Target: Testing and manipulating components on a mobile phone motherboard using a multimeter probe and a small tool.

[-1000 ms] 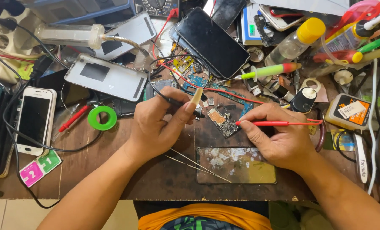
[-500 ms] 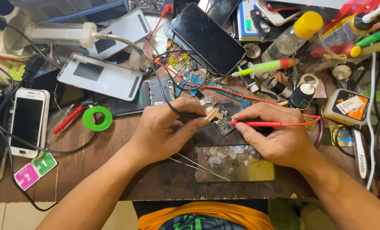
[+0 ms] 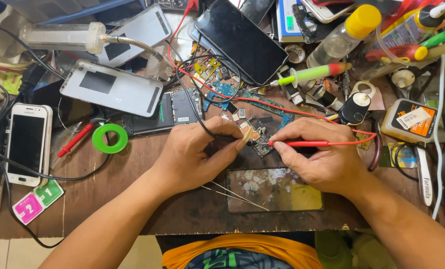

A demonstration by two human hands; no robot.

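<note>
My left hand (image 3: 195,157) grips a black test probe (image 3: 227,137) with a black lead, its tip down on a small circuit board (image 3: 258,133) at the middle of the wooden bench. My right hand (image 3: 322,157) pinches a red test probe (image 3: 302,144) with a red lead, its tip touching the same board from the right. The two tips nearly meet. A scratched phone screen panel (image 3: 275,189) lies just below both hands, with thin tweezers (image 3: 235,195) beside it.
A black phone (image 3: 240,40) and silver back covers (image 3: 113,89) lie at the back. A white phone (image 3: 27,144) and green tape ring (image 3: 110,138) sit left. Green syringe (image 3: 312,73), bottles, a flux tin (image 3: 407,122) and cables crowd the right.
Both hands moved inward toward the small board. The two probe tips, apart a second ago, now meet on it. The view has shifted slightly.
</note>
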